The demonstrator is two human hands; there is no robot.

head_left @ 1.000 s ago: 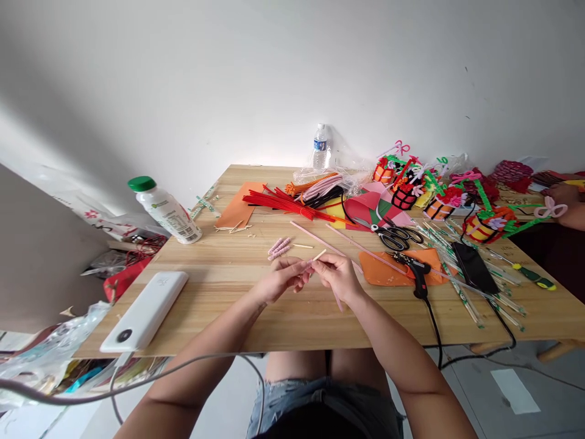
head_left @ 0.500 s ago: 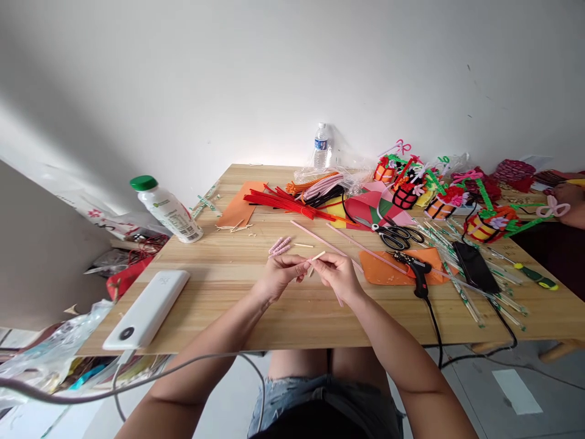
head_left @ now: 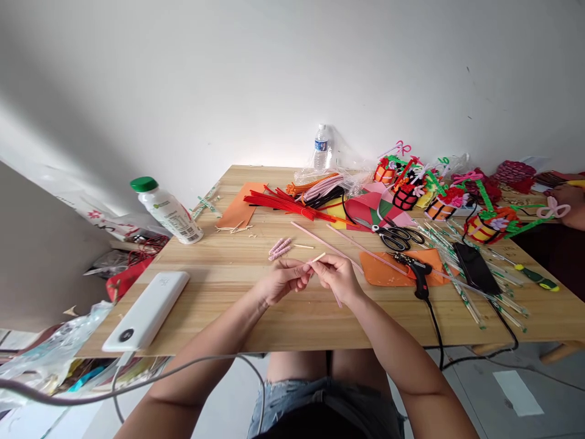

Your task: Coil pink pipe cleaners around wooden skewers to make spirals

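Note:
Over the front middle of the table, my left hand (head_left: pixel 284 283) and my right hand (head_left: pixel 339 278) meet fingertip to fingertip, both closed. Between them a short wooden stick (head_left: pixel 319 257) slants up to the right, pinched by my left fingers. A pink pipe cleaner (head_left: pixel 337 299) passes through my right fingers, its tail hanging below that hand. Where it meets the stick is hidden by the fingers. Just beyond my left hand lie several pink coiled pieces (head_left: pixel 280 249), with another wooden stick (head_left: pixel 304 246) beside them. A straight pink pipe cleaner (head_left: pixel 320 239) lies behind my right hand.
A glue gun (head_left: pixel 417 268) rests on orange felt (head_left: pixel 375 275), near scissors (head_left: pixel 397 235) and a phone (head_left: pixel 476 268). Red pipe cleaners (head_left: pixel 283 204) lie farther back. Decorated small baskets (head_left: pixel 441 208) stand right. A power bank (head_left: pixel 148 311) and white bottle (head_left: pixel 170 213) are left. Another person's hand (head_left: pixel 569 204) shows far right.
My fingers have shifted slightly around the stick. Its lower end, which showed beneath my fingertips before, is now hidden. Everything else on the table has stayed put.

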